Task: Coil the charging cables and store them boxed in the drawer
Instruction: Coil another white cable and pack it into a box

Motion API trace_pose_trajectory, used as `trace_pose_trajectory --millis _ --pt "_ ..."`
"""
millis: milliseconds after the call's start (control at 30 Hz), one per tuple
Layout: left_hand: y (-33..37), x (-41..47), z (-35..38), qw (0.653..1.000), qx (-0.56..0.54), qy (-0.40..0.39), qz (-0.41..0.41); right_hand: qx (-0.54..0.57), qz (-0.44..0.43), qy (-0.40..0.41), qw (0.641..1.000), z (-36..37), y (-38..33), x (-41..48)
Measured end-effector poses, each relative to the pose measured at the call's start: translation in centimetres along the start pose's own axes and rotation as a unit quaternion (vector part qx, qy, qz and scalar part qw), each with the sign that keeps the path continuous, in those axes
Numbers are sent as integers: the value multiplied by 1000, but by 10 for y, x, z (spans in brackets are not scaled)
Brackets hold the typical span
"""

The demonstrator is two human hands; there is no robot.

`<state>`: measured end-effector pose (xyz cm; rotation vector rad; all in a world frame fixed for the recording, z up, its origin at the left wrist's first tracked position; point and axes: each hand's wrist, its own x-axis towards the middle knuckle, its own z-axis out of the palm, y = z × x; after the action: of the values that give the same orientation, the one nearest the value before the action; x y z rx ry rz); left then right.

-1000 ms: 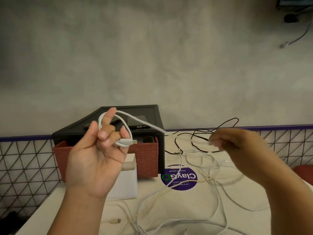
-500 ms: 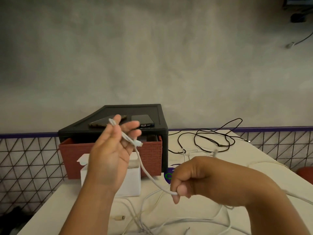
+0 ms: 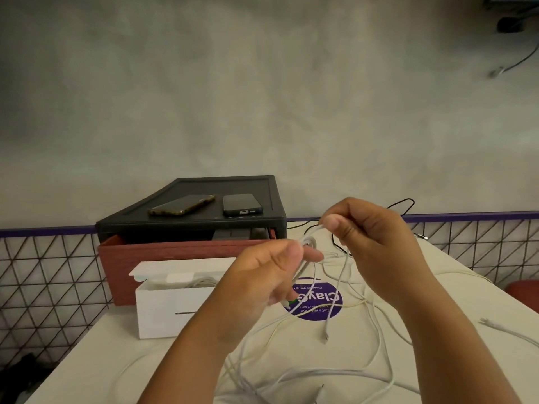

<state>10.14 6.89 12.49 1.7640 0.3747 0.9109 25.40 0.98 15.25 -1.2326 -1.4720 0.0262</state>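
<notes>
Dim, soft, even light — wide-angle bending at edges.

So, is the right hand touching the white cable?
Touching: the head view shows the right hand pinching the white cable between thumb and fingers.

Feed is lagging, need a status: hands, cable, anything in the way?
Left hand grips white cable, few loops wound. Right hand pinches it close by. Loose cables tangled on table underneath; white box open.

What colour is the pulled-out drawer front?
The drawer front is reddish-brown; the head view shows it.
</notes>
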Motion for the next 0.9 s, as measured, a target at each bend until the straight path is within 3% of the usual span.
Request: trace_pose_trajectory --millis 100,200,267,533,700,800,867,900 --pt "3 1 3 993 -107 50 4 11 8 8 1000 1 8 0" --pt "8 3 0 954 -287 85 -18 -9 12 26 1000 0 18 2" --pt "8 3 -3 935 -341 98 -25 -14 8 41 999 0 22 2" --pt "11 2 -9 915 -388 110 -16 -183 -83 151 968 5 41 4" --pt "22 -2 -19 906 -407 109 40 -269 40 162 948 -1 57 3" --pt "15 -2 -40 879 -469 4 83 -324 181 110 922 -7 73 1" --pt "11 0 -53 834 -530 -129 84 -320 219 88 917 -10 81 -1" --pt "9 0 -57 836 -525 -130 91 -311 226 90 919 -11 83 -2"
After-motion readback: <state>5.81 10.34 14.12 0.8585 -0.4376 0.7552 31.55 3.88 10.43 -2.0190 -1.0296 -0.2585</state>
